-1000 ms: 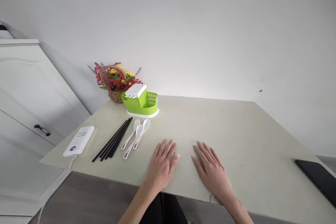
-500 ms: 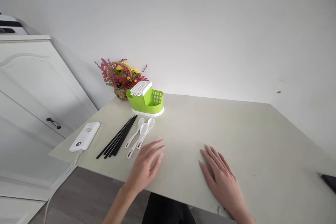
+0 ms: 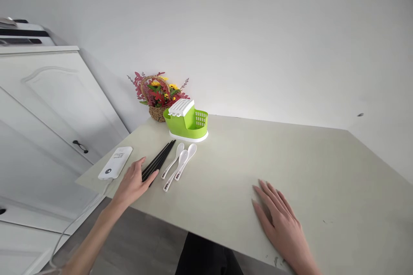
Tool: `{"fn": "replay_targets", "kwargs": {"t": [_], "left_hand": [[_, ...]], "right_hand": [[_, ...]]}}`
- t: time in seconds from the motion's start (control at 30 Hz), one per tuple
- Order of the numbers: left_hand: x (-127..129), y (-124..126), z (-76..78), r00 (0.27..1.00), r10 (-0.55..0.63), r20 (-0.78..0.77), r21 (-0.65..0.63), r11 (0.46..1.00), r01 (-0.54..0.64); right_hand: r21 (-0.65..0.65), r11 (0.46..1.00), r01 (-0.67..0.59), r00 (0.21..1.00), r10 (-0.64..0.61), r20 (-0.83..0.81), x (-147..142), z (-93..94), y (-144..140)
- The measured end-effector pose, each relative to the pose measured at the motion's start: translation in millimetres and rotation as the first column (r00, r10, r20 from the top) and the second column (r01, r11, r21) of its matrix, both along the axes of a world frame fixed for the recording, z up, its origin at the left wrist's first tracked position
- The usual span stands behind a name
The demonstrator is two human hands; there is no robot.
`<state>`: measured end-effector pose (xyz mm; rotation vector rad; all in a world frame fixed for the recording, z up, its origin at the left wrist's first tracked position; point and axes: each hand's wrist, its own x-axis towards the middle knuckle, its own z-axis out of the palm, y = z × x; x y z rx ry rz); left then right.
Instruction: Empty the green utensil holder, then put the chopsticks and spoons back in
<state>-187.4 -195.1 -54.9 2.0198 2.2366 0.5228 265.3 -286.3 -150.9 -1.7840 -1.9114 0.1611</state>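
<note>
My left hand (image 3: pixel 134 182) lies over the near ends of several black chopsticks (image 3: pixel 161 158) on the pale table (image 3: pixel 245 167), fingers curling around them; they still rest on the table. Three white spoons (image 3: pixel 179 163) lie just right of the chopsticks. Behind them stands a green utensil holder (image 3: pixel 189 121) with a white slotted top. My right hand (image 3: pixel 280 221) rests flat, palm down, near the table's front edge, holding nothing.
A white power bank (image 3: pixel 115 162) with a cable hanging over the edge lies left of the chopsticks. A wicker basket of flowers (image 3: pixel 158 94) stands at the back left against the wall. A white cabinet (image 3: pixel 48 111) stands to the left of the table.
My left hand has swung left from the table's front middle onto the near ends of the chopsticks. My right hand stays flat. The view has panned left.
</note>
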Motion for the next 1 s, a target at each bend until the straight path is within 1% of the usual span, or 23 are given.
{"fn": "replay_targets", "kwargs": {"t": [0.1, 0.2, 0.3, 0.4, 0.5, 0.6, 0.7, 0.8, 0.93, 1.0], "left_hand": [[1.1, 4.9, 2.1, 0.997, -0.021, -0.075, -0.05, 0.999, 0.017], [2.9, 10.7, 5.3, 0.987, -0.059, -0.15, -0.063, 0.997, 0.049], [4.0, 18.2, 13.0, 0.979, -0.081, -0.186, -0.104, 0.993, 0.062], [5.0, 26.1, 23.4, 0.977, -0.065, -0.202, -0.194, 0.981, 0.025], [5.3, 34.0, 30.2, 0.968, -0.037, -0.249, -0.269, 0.963, -0.033], [3.0, 42.9, 30.7, 0.953, -0.024, -0.303, -0.29, 0.955, -0.069], [-0.8, 52.1, 29.9, 0.947, -0.019, -0.321, -0.299, 0.951, -0.082], [-1.9, 59.1, 32.5, 0.94, -0.015, -0.342, -0.323, 0.941, -0.102], [4.6, 62.6, 35.4, 0.905, -0.056, -0.422, -0.366, 0.924, -0.113], [9.2, 62.4, 33.6, 0.884, -0.056, -0.464, -0.352, 0.927, -0.126]], "right_hand": [[-0.002, 1.0, 0.008, 1.0, -0.008, 0.009, 0.0, -2.0, -0.4], [-0.006, 1.0, 0.008, 1.0, -0.007, 0.018, -0.3, -3.7, -1.3], [-0.005, 1.0, 0.011, 1.0, -0.011, 0.029, 0.4, -4.5, -2.6], [0.008, 1.0, 0.015, 0.998, -0.015, 0.055, 3.8, -6.0, -2.7], [0.023, 0.999, -0.024, 0.995, 0.021, 0.095, 8.6, -8.2, -1.0], [0.027, 0.999, -0.033, 0.993, 0.03, 0.112, 11.3, -8.7, -0.1], [0.027, 0.999, -0.035, 0.993, 0.031, 0.115, 11.0, -7.3, -0.9], [0.03, 0.999, -0.032, 0.994, 0.029, 0.109, 10.0, -6.1, -2.1], [0.037, 0.999, -0.017, 0.995, 0.013, 0.096, 10.9, -6.3, -0.8], [0.04, 0.999, -0.018, 0.996, 0.014, 0.085, 11.8, -6.7, 0.8]]}}
